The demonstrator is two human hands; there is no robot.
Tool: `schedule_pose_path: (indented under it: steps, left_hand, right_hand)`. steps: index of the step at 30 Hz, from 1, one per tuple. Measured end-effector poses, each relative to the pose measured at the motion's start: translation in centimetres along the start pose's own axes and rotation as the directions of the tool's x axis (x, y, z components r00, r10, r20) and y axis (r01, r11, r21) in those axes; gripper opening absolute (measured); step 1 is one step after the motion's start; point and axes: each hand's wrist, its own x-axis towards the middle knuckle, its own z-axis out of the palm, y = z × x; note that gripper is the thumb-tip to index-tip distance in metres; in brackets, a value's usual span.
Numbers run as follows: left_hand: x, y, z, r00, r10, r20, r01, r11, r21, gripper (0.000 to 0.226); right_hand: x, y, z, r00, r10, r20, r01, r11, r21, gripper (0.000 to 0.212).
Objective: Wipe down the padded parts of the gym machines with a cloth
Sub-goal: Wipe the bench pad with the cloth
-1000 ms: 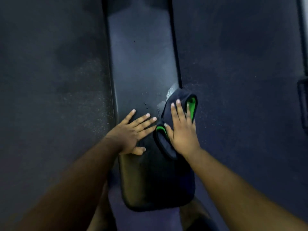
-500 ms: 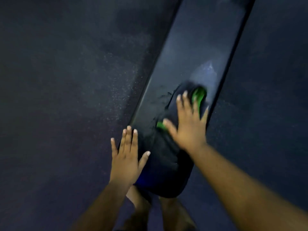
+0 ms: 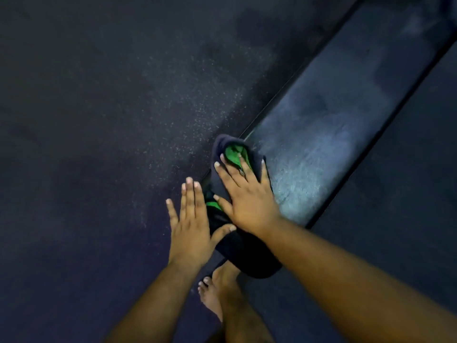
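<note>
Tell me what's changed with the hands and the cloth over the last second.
The right hand has slid the dark cloth from the bench pad's right edge to its left edge. The left hand has shifted to the pad's left side. Both hands stay flat, right pressing the cloth.

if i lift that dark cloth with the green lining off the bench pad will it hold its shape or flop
Probably flop: the cloth lies bunched and folded under the flat right hand, moulding to the bench pad. It looks light for its size. The pad's streaky sheen suggests the cloth is damp, so it may cling slightly.
</note>
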Motion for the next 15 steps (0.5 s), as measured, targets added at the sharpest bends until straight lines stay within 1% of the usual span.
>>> schedule_pose_path:
  steps: [1,2,3,4,5,6,7,8,9,10,11,13,15]
  left_hand:
    - [-0.7,-0.2,0.1,1.000,0.008,0.014,-0.008,1.000,0.003,0.120]
    - [-1.4,-0.6,0.3,1.000,0.014,0.016,-0.014,1.000,0.002,0.121]
    - [-1.8,-0.9,0.3,1.000,0.015,0.017,-0.015,1.000,0.003,0.123]
    - [-2.1,-1.2,0.3,1.000,0.013,0.020,-0.014,1.000,0.003,0.125]
    - [-2.1,-1.2,0.2,1.000,0.013,0.025,-0.013,1.000,-0.005,0.127]
    - [-2.0,-1.3,0.1,0.999,0.015,0.030,-0.014,0.999,-0.030,0.128]
    - [-2.2,-1.3,0.0,0.999,0.014,0.035,-0.011,0.997,-0.074,0.130]
    - [-2.3,-1.4,-0.2,0.999,0.011,0.039,-0.006,0.991,-0.133,0.132]
    - [-2.8,-1.5,-0.5,0.999,0.006,0.037,0.001,0.982,-0.191,0.134]
    - [-3.4,-1.7,-0.8,0.999,0.000,0.036,0.009,0.971,-0.239,0.134]
    - [-4.1,-1.8,-1.1,0.999,-0.004,0.037,0.014,0.963,-0.271,0.133]
    - [-5.7,-2.2,-1.4,0.999,-0.008,0.039,0.019,0.956,-0.292,0.129]
    - [-6.5,-2.7,-1.2,0.997,-0.001,0.071,0.019,0.965,-0.261,0.122]
  right_hand:
    - [0.1,1.6,-0.3,0.992,-0.121,0.044,0.122,0.992,-0.040,0.072]
    - [1.4,3.6,-0.8,0.983,-0.175,0.059,0.180,0.980,-0.090,0.072]
    - [3.6,5.5,-1.4,0.990,-0.127,0.054,0.133,0.985,-0.113,0.072]
    - [5.6,6.5,-1.8,0.999,0.004,0.035,-0.001,0.995,-0.101,0.072]
    - [6.8,6.3,-2.0,0.988,0.156,0.022,-0.154,0.986,-0.069,0.072]
    - [7.0,4.7,-1.7,0.969,0.248,0.016,-0.247,0.969,-0.015,0.072]
    - [5.9,2.1,-0.9,0.971,0.237,-0.012,-0.237,0.972,0.011,0.071]
    - [3.9,-0.6,0.0,0.988,0.153,-0.031,-0.152,0.988,0.024,0.070]
    - [1.2,-2.7,0.7,0.999,0.038,-0.026,-0.037,0.999,0.024,0.069]
    - [-2.0,-3.4,1.2,0.998,-0.058,0.009,0.058,0.998,0.035,0.068]
    - [-5.0,-3.0,1.4,0.992,-0.118,0.048,0.116,0.992,0.041,0.068]
    - [-9.6,-1.3,1.4,0.978,-0.179,0.108,0.177,0.984,0.025,0.071]
    - [-9.7,-0.3,1.6,0.973,-0.178,0.148,0.181,0.983,-0.006,0.073]
